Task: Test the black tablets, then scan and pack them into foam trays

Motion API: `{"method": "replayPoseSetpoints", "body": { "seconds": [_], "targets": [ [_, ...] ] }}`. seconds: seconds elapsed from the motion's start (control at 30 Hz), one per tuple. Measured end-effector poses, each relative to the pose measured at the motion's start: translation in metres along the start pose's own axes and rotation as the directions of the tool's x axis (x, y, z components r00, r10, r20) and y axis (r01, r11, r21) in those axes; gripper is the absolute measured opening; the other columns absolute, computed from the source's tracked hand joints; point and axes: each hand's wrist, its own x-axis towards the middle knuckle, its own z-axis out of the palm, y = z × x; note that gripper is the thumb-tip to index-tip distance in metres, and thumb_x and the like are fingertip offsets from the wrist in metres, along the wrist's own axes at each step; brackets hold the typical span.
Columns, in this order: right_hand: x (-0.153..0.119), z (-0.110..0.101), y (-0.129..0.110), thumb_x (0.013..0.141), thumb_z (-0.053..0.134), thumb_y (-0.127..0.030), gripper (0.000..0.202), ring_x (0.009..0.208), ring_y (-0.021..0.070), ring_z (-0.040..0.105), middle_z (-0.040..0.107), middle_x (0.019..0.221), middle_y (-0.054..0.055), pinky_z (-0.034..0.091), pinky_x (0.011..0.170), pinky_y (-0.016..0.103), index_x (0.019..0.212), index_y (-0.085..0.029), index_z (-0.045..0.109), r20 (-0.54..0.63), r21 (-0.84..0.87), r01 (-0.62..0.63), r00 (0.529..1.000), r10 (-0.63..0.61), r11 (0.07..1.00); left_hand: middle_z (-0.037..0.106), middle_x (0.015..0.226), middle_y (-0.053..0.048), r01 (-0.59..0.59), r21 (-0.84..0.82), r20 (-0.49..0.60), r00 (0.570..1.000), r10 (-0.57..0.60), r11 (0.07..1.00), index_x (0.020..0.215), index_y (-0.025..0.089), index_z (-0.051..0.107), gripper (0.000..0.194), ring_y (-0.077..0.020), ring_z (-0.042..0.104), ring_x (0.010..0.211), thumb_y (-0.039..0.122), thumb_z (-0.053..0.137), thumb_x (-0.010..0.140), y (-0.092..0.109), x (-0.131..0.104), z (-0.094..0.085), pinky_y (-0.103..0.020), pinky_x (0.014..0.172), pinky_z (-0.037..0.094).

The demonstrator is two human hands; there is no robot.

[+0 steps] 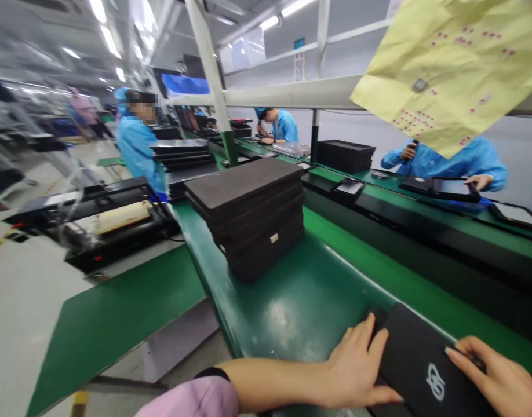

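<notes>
Pinching the black case [416, 350], thumb on top, your right grip [505, 373] is holding its right edge; your left grip [355, 368] is lying spread, unclosed, along the opposite edge, probably steadying it over the green desk [318, 278].

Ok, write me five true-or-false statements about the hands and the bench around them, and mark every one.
1. The left hand and the right hand both touch the black case. True.
2. The logo on the black case is red. False: it is white.
3. The near stack stands on the floor. False: it stands on the green bench.
4. A yellow sheet hangs at the upper right of the view. True.
5. The worker partly hidden by the yellow sheet wears pink. False: the clothing is blue.
</notes>
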Motion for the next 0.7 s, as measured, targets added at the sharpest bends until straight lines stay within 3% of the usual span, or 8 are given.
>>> {"method": "replayPoseSetpoints", "body": {
  "seconds": [0.07,0.13,0.23,0.33,0.4,0.5,0.6,0.7],
  "targets": [
    [-0.018,-0.018,-0.019,0.076,0.047,-0.062,0.038,0.048,0.0167,0.055,0.059,0.059,0.000,0.044,0.045,0.027,0.069,-0.025,0.053,-0.124,-0.123,0.090,0.987,-0.105,0.988,0.016,0.146,-0.030,-0.018,-0.013,-0.011,1.000,0.018,1.000,0.141,0.006,0.022,0.087,-0.0422,0.023,0.133,0.038,0.066,0.073,0.003,-0.002,-0.003,-0.056,0.104,0.029],
    [-0.040,-0.024,-0.039,0.082,0.049,-0.053,0.030,0.056,0.0171,0.058,0.062,0.069,0.002,0.043,0.049,0.027,0.079,-0.024,0.055,-0.287,-0.324,0.237,0.898,-0.334,0.916,0.024,0.145,-0.027,-0.025,-0.057,-0.082,0.996,0.020,0.998,0.139,0.005,0.021,0.074,-0.0349,0.026,0.133,0.023,0.057,0.077,0.000,-0.001,-0.004,-0.050,0.106,0.031],
    [-0.069,-0.005,-0.060,0.086,0.052,-0.021,0.007,0.072,0.0196,0.060,0.064,0.081,0.008,0.044,0.069,0.031,0.089,-0.018,0.056,-0.306,-0.580,0.393,0.706,-0.638,0.713,0.044,0.130,-0.021,-0.001,-0.171,-0.189,0.981,-0.032,0.985,0.134,0.006,0.028,0.060,-0.0253,0.047,0.117,0.009,0.043,0.076,-0.011,0.013,-0.006,-0.042,0.099,0.040],
    [-0.089,0.026,-0.061,0.084,0.045,-0.003,0.015,0.081,0.0228,0.057,0.064,0.085,0.012,0.042,0.077,0.037,0.087,-0.012,0.057,-0.264,-0.608,0.477,0.633,-0.728,0.635,0.058,0.105,-0.012,0.058,-0.280,-0.182,0.977,-0.112,0.958,0.113,0.012,0.049,0.037,-0.0186,0.058,0.090,0.009,0.037,0.079,-0.025,0.040,-0.013,-0.034,0.085,0.047],
    [-0.096,0.040,-0.059,0.085,0.045,-0.004,0.015,0.076,0.0213,0.057,0.062,0.079,0.010,0.042,0.072,0.035,0.082,-0.013,0.056,-0.247,-0.512,0.538,0.654,-0.715,0.670,0.058,0.094,-0.007,0.083,-0.301,-0.139,0.982,-0.129,0.950,0.099,0.015,0.057,0.024,-0.0151,0.056,0.075,0.018,0.038,0.084,-0.033,0.060,-0.018,-0.030,0.075,0.047],
    [-0.096,0.042,-0.059,0.087,0.048,-0.009,0.012,0.070,0.0170,0.055,0.060,0.074,0.005,0.042,0.067,0.030,0.081,-0.015,0.056,-0.213,-0.326,0.579,0.725,-0.655,0.747,0.057,0.095,-0.005,-0.031,-0.209,-0.072,0.997,0.016,0.978,0.096,0.017,0.060,0.022,-0.0155,0.054,0.077,0.033,0.053,0.083,-0.037,0.084,-0.022,-0.029,0.077,0.044],
    [-0.074,0.035,-0.060,0.088,0.045,-0.009,0.013,0.081,0.0198,0.057,0.063,0.086,0.008,0.045,0.073,0.033,0.091,-0.014,0.057,-0.239,-0.297,0.506,0.781,-0.576,0.810,0.060,0.099,-0.005,-0.170,-0.127,-0.007,0.985,0.170,0.977,0.093,0.018,0.061,0.023,-0.0197,0.050,0.095,0.036,0.061,0.079,-0.037,0.097,-0.024,-0.032,0.090,0.038],
    [-0.036,0.032,-0.054,0.090,0.043,-0.016,0.017,0.094,0.0247,0.056,0.062,0.099,0.012,0.046,0.081,0.039,0.101,-0.012,0.056,-0.210,-0.268,0.372,0.878,-0.431,0.889,0.060,0.102,-0.005,-0.211,-0.153,0.030,0.976,0.217,0.966,0.094,0.019,0.062,0.022,-0.0199,0.048,0.100,0.037,0.059,0.081,-0.037,0.101,-0.026,-0.031,0.092,0.036]
  ]
}}
